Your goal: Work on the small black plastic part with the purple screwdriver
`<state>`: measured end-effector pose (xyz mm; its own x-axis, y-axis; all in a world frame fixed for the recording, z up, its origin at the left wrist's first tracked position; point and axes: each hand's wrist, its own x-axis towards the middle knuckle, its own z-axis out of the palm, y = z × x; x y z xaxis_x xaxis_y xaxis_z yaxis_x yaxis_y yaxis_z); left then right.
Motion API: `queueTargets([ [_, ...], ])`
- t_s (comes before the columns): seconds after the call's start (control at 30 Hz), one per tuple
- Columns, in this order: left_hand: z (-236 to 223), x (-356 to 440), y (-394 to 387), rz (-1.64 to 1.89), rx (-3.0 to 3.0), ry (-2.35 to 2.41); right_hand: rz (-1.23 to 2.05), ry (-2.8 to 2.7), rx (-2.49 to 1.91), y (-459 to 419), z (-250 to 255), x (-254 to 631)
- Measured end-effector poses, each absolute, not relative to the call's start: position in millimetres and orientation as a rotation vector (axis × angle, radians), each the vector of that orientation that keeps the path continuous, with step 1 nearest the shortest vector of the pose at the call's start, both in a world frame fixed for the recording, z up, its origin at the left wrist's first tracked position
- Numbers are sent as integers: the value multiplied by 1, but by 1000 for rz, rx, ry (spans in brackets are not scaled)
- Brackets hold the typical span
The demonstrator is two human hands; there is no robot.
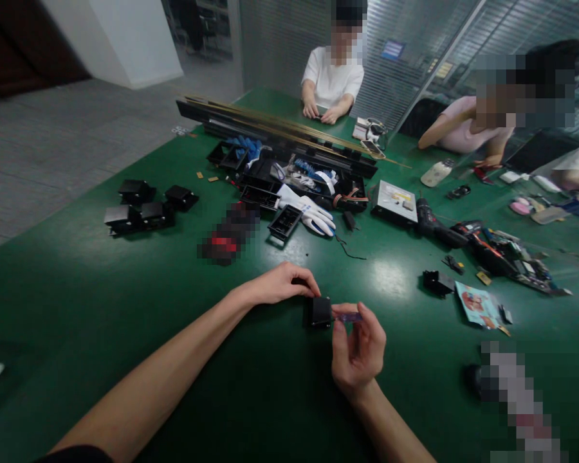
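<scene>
A small black plastic box (321,311) sits on the green table in front of me, with little tabs at its corners. My left hand (289,284) reaches in from the left, its bent fingers gripping the box at its upper left edge; some fingertips are hidden. In my right hand (359,350), thumb and fingers pinch a small screwdriver (350,317) with a clear purple handle. The screwdriver points left at the box's right side, and its tip is too small to make out.
Several similar black boxes (139,209) stand at the left. Across the middle lie long black rails (270,132), white gloves (313,215) and a metal drive (394,202). A power drill (437,225) and a teal packet (477,304) are at the right. Other people sit opposite.
</scene>
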<state>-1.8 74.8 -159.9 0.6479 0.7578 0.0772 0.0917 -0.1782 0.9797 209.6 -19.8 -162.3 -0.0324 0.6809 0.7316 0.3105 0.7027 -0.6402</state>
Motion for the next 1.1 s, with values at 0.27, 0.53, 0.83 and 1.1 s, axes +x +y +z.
queueTargets([
  [0.27, -161, -5, 76, 675, 1650, 658, 227, -1655, -843, -19, -160, 210],
  [0.53, -157, -5, 74, 675, 1683, 681, 364, -1672, -735, -20, -153, 208],
  [0.83, -157, -5, 75, 669, 1731, 683, 275, -1657, -818, -23, -162, 209],
  [1.1, -156, -3, 73, 673, 1803, 714, 333, -1670, -792, -21, -161, 209],
])
